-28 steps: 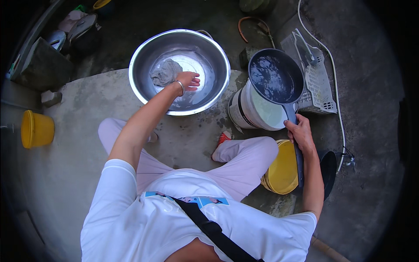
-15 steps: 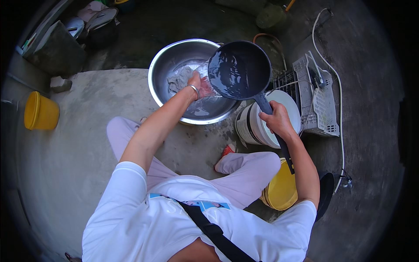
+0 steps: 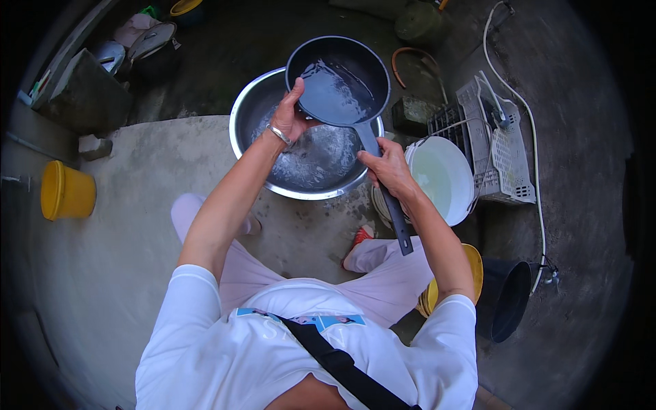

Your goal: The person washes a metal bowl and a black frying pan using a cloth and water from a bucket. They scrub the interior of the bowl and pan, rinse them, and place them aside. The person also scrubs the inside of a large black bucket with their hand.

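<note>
In the head view, your right hand [image 3: 389, 166] is closed around the handle of the dipper [image 3: 372, 82], right of the frame's middle. The handle slants from the bowl down toward the lower right, its free end showing past your grip. The dipper itself sits at the upper middle, dark, with water inside, its bowl covering the upper right of the basin [image 3: 249, 116]. Your left hand [image 3: 292, 117] is at the bowl's lower left, thumb up at the rim, the fingers partly hidden below it; whether they grip, I cannot tell. A bracelet [image 3: 279, 134] circles your left wrist. In the basin, under both your hands, the water is rippled and glinting. Right of the middle stands a white bucket [image 3: 462, 164] of pale water, just beside the basin, with a grey crate [image 3: 502, 147] to its right and a white hose [image 3: 527, 107] beyond. Toward the lower right, a yellow bucket [image 3: 475, 273] sits partly behind your right forearm, beside a black bucket [image 3: 502, 301]
</note>
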Demonstrator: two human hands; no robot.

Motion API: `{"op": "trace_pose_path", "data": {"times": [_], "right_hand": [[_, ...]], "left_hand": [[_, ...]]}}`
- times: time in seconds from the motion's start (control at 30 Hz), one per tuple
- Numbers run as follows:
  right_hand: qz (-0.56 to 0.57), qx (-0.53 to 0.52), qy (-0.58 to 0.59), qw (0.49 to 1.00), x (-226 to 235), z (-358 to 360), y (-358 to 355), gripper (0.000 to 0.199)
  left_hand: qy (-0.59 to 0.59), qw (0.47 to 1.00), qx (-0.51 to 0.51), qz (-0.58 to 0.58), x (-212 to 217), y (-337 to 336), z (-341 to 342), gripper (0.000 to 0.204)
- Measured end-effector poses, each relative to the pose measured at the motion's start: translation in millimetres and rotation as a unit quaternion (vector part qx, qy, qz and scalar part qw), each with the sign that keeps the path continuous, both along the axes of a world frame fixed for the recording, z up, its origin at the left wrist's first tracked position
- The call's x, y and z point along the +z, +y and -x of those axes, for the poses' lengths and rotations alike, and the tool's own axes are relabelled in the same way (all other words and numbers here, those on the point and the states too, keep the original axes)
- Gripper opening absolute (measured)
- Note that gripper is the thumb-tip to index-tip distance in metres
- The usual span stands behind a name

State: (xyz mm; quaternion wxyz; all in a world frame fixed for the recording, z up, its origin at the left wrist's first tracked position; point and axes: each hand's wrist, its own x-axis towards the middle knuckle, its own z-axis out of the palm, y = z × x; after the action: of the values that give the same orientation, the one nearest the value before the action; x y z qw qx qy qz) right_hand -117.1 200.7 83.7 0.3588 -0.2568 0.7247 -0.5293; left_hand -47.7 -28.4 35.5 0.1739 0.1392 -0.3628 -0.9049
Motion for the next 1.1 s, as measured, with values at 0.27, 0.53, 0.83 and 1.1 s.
{"op": "trace_pose_path", "data": {"times": [0.27,0.53,0.83,1.1], "right_hand": [[0.121,-0.02,-0.068,0.99,1,-15,-69,0.015],[0.155,0.028,-0.178,0.971,-1,-41,-90,0.013],[0.121,0.007,-0.165,0.979,-15,-52,-87,0.013],[0.192,-0.005,-0.083,0.978,-2,-34,-110,0.015]], "left_hand": [[0.066,0.994,0.058,0.064,45,-24,3,0.076],[0.085,0.979,0.119,-0.142,29,-41,7,0.093],[0.045,0.981,0.15,-0.116,12,-27,-12,0.09],[-0.027,0.979,0.093,0.178,67,-28,-18,0.071]]}}
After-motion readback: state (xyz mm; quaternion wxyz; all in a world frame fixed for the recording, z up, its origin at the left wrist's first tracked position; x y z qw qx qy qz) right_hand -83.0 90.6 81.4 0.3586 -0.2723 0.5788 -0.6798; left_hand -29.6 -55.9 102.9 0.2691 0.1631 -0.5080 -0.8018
